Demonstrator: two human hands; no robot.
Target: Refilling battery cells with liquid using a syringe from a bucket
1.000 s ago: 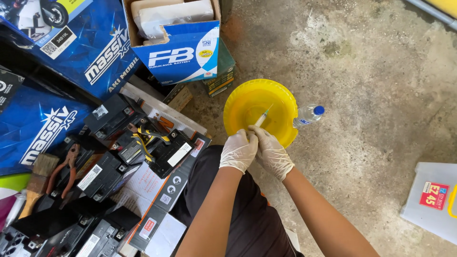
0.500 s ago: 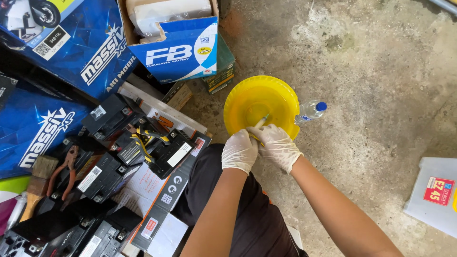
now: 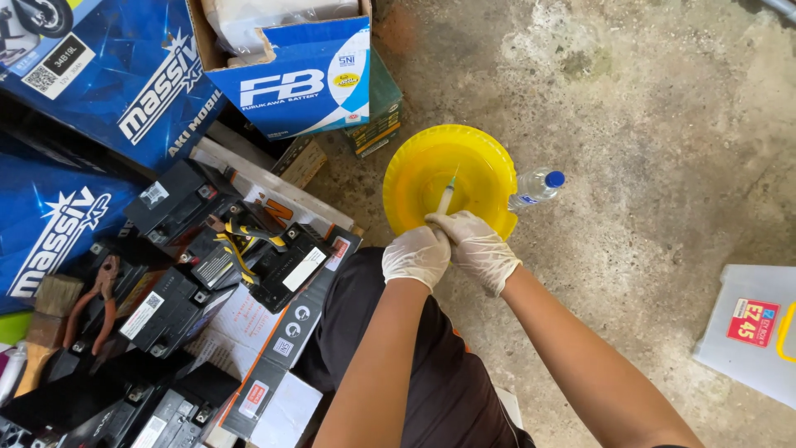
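Both your white-gloved hands are closed around one slim clear plastic syringe [image 3: 446, 199]: your left hand [image 3: 416, 255] and right hand [image 3: 478, 247] press together at its lower end. The syringe sticks up from your fists, its tip over the round yellow plastic basin [image 3: 414, 174], which sits on the concrete floor [image 3: 647, 149] just beside a small clear plastic bottle with a blue cap [image 3: 536, 187].

far L: blue-white cardboard box [image 3: 303, 79] | L: black batteries [image 3: 178, 249], red pliers [image 3: 91, 303], brush [image 3: 46, 319] | ctr-R: clear bottle w/ blue cap [image 3: 535, 187] | near R: grey case [image 3: 750, 332] | concrete floor [image 3: 647, 108]
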